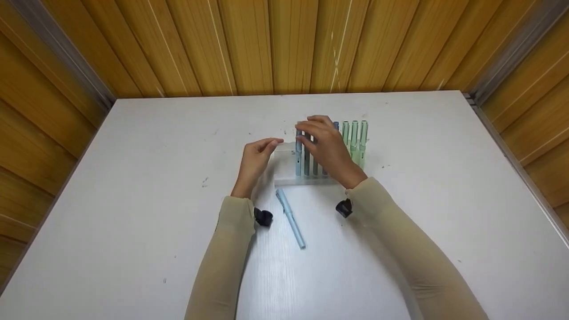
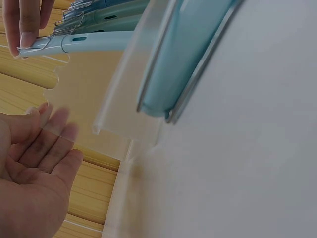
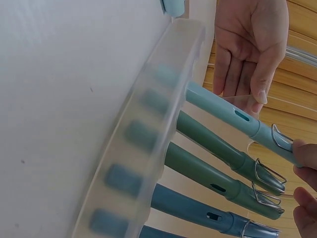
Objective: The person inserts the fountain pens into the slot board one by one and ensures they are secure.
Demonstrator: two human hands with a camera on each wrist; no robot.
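A frosted clear pen stand (image 1: 284,182) holds several upright pens in a row. My right hand (image 1: 329,144) pinches the cap end of the light blue pen (image 3: 218,109) at the row's left end, whose lower end sits in the stand. Thumb and fingers of my left hand (image 1: 256,158) hold the left edge of the stand's thin back panel (image 2: 94,89). Beside the light blue pen stand dark green pens (image 3: 208,168) and blue pens (image 3: 193,206), partly hidden by my right hand in the head view.
Another light blue pen (image 1: 291,218) lies on the white table (image 1: 155,222) in front of the stand, between my forearms. Pale green pens (image 1: 354,138) fill the stand's right end. Yellow wood-look panels (image 1: 249,49) rise behind the table.
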